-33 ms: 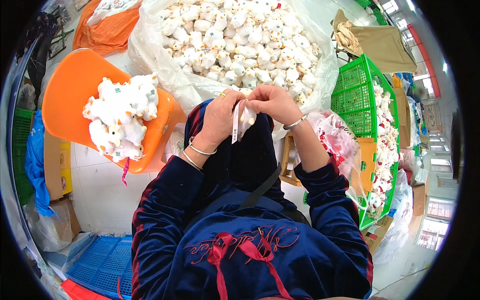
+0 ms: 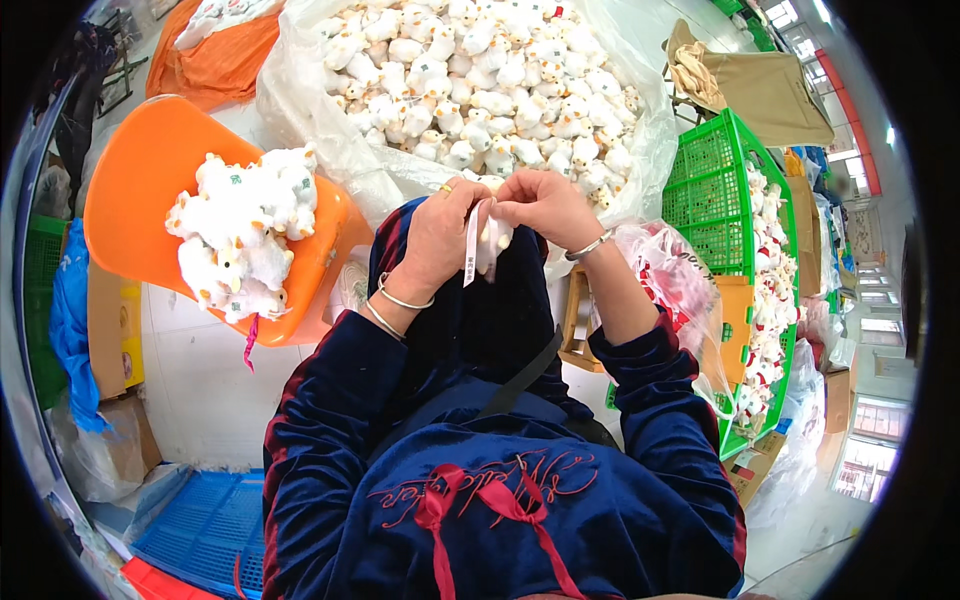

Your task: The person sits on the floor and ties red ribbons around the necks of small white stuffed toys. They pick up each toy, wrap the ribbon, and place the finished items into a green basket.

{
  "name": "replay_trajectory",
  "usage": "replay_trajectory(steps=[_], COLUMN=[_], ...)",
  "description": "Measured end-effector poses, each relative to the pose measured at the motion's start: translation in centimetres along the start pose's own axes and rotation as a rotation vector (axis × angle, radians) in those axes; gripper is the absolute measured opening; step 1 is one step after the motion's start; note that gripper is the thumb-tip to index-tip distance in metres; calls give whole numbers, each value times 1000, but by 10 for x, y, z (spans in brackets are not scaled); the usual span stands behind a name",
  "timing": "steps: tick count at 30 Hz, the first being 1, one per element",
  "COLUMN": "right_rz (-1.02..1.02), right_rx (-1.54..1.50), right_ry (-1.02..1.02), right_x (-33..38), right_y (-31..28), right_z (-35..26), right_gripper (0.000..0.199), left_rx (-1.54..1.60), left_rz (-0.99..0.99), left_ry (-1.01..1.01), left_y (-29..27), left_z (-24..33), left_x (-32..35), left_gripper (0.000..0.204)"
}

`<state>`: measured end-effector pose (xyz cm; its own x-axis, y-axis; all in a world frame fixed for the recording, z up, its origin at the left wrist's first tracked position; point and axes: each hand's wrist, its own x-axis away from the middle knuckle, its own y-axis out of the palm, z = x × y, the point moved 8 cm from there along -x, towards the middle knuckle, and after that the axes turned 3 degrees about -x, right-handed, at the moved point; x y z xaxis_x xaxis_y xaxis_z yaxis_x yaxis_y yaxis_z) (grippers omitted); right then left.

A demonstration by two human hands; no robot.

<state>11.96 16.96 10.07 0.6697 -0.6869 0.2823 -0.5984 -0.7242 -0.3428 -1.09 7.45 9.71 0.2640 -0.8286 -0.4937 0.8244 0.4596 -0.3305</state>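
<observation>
Above my knees, both my hands meet around a small white plush toy (image 2: 492, 240). Closed at its left side, my left hand (image 2: 437, 235) grips the toy, its fingertips partly turned away. A narrow white ribbon (image 2: 471, 250) with dark print hangs down beside those fingers. My right hand (image 2: 553, 208) is closed too, thumb and forefinger pinched together at the toy's upper part, touching the left fingertips. What exactly lies in that pinch is hidden. Just beyond, a large clear plastic bag (image 2: 285, 90) holds a heap of similar white plush toys (image 2: 480, 90).
At left, an orange chair (image 2: 130, 200) carries a pile of white plush toys (image 2: 240, 235). To the right stands a green plastic crate (image 2: 705, 190) with red-and-white toys (image 2: 770, 300), beside a clear bag (image 2: 665, 265). A blue crate (image 2: 210, 520) lies at lower left.
</observation>
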Motion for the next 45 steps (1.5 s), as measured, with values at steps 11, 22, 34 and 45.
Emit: replay_trajectory(steps=[11,22,34,45], right_rz=[220,-43,-250,89], right_rx=[863,561,-2,-135], right_ry=[-625,-361,-75,-106], right_x=[6,-1,-4,5], right_y=[28,14,0,-2], right_z=[-47,-28,-3,28], right_gripper=[12,10,12,14], left_rx=[48,23,62,-53], left_rz=[15,-29,-50,-93], left_ry=[83,117,131,184], left_y=[-7,-3,-6,-19], left_z=[1,3,6,10], left_x=[1,5,9,11], left_gripper=[13,16,17,21])
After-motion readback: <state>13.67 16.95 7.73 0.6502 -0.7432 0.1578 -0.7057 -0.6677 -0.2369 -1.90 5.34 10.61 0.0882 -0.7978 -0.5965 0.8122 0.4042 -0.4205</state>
